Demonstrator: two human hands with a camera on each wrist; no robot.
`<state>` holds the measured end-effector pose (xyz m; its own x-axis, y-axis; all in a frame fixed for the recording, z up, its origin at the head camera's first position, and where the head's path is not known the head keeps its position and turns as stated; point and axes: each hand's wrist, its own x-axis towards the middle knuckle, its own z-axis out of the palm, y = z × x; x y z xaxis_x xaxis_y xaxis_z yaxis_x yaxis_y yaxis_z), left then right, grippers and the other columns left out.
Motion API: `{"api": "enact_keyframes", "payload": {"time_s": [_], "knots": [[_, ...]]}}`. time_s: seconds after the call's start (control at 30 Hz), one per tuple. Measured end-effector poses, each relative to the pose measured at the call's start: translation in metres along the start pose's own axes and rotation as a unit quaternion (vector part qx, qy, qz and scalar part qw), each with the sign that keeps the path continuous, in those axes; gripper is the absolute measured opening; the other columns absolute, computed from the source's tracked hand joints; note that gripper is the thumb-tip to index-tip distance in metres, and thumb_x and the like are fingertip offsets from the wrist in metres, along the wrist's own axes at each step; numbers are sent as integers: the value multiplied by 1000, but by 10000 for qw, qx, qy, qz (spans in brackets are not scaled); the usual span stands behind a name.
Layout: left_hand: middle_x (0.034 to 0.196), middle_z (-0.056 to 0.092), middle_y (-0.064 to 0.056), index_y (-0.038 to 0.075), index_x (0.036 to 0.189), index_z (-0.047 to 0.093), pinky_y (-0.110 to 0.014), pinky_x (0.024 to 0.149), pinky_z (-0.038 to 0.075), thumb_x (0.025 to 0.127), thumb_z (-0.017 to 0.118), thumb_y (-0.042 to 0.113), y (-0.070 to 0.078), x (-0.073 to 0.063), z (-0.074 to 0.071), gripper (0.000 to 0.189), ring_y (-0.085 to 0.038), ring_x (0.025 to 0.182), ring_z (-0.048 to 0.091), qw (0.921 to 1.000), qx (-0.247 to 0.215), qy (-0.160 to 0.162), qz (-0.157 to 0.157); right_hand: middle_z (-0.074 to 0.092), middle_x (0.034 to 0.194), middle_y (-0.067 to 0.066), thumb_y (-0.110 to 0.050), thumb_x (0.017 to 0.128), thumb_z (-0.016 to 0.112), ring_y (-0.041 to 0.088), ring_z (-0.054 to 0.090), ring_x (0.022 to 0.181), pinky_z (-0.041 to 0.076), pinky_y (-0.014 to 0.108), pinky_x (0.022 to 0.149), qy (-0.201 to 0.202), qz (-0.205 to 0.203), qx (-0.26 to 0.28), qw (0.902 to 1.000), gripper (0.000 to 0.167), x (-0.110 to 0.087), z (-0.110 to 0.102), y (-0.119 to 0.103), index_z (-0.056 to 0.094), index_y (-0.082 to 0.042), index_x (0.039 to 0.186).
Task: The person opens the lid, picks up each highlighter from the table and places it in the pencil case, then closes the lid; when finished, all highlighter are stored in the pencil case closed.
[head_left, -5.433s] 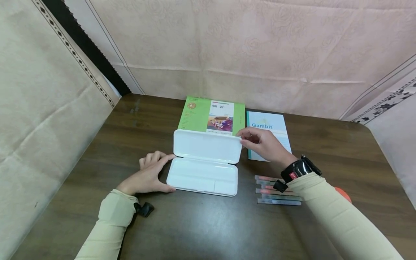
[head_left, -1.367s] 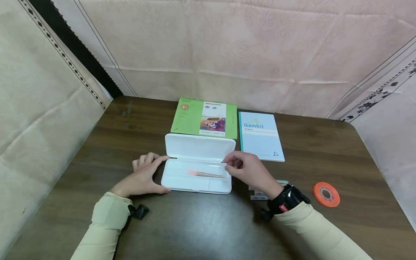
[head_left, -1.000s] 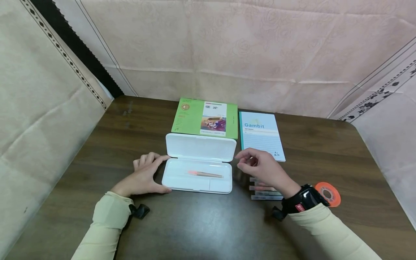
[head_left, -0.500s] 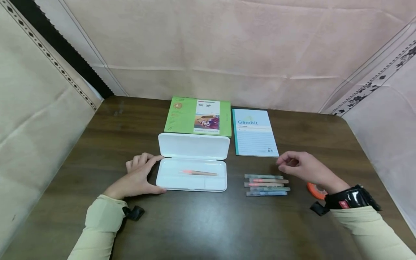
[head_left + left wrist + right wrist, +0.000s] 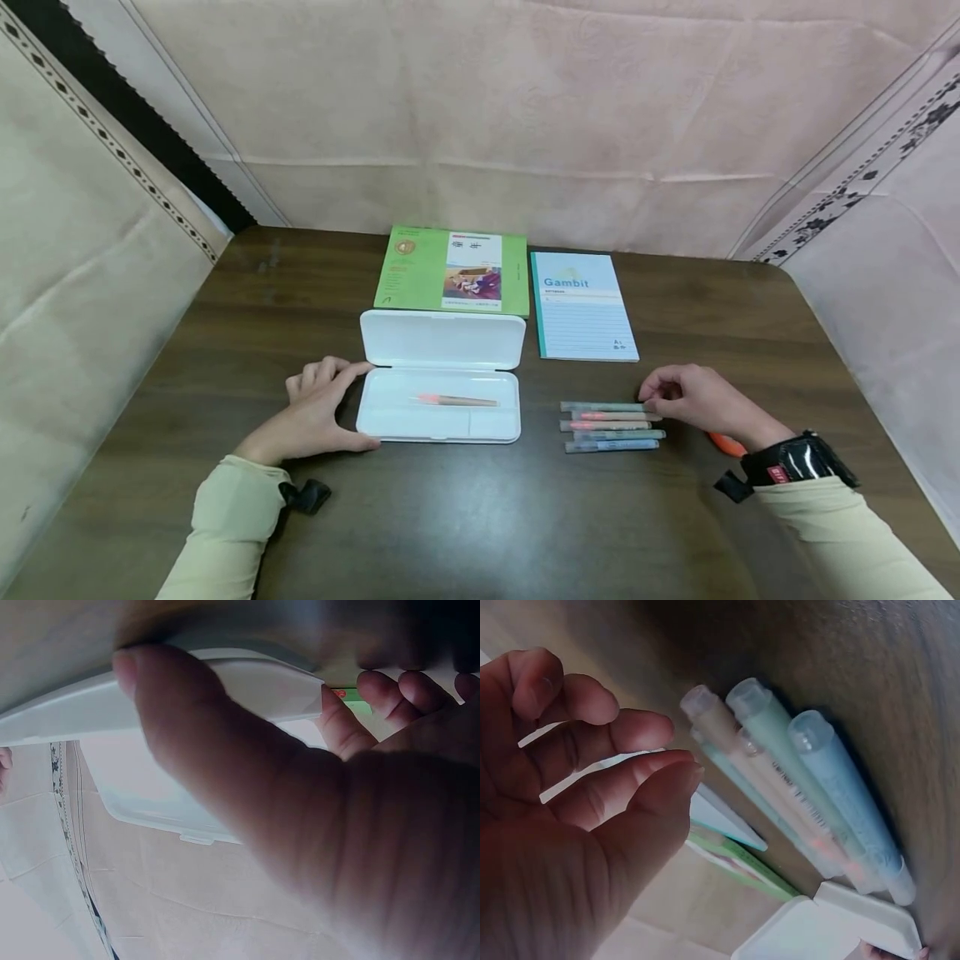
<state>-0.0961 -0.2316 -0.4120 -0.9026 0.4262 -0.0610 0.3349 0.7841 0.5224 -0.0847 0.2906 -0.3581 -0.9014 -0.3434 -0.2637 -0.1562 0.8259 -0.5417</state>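
Pens (image 5: 611, 426), barrel print blurred, just left of my right hand (image 5: 693, 396) | its thumb and forefinger tips together, holding nothing | white case (image 5: 420, 423) touched by my left hand (image 5: 311, 408), thumb and forefinger spread; pink-tipped pen (image 5: 461, 401) inside | farther off, between my hands: "Gambit" notebook (image 5: 587, 321), green book (image 5: 412, 275), title illegible

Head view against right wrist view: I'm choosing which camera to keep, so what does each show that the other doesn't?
Only the head view shows the pink-tipped pen inside the white pencil case, the part-hidden rounded orange object and the black wrist strap.

Only the right wrist view shows the end faces of the loose pens.

Both share those loose pens, the open case, the green book, the pale blue notebook, the right hand and the left hand, just fingertips in the wrist view.
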Motion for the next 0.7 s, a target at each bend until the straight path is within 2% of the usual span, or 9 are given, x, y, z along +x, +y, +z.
{"api": "enact_keyframes", "payload": {"time_s": [0.3, 0.7], "knots": [[124, 43, -12, 20, 145, 42, -46, 82, 16, 64, 85, 58, -2, 0, 1, 100, -30, 105, 30, 10000, 20, -16, -31, 62, 82, -4, -13, 87, 72, 13, 51, 73, 42, 25, 63, -27, 37, -277, 9996, 8, 7, 3, 0, 69, -13, 95], [123, 44, -12, 19, 145, 42, -47, 83, 17, 64, 85, 57, 0, 0, 0, 99, -29, 105, 31, 10000, 27, -33, -49, 62, 82, -4, -11, 89, 70, 12, 51, 72, 41, 25, 62, 38, -170, -268, 9995, 8, 14, 4, 1, 69, -14, 96]]}}
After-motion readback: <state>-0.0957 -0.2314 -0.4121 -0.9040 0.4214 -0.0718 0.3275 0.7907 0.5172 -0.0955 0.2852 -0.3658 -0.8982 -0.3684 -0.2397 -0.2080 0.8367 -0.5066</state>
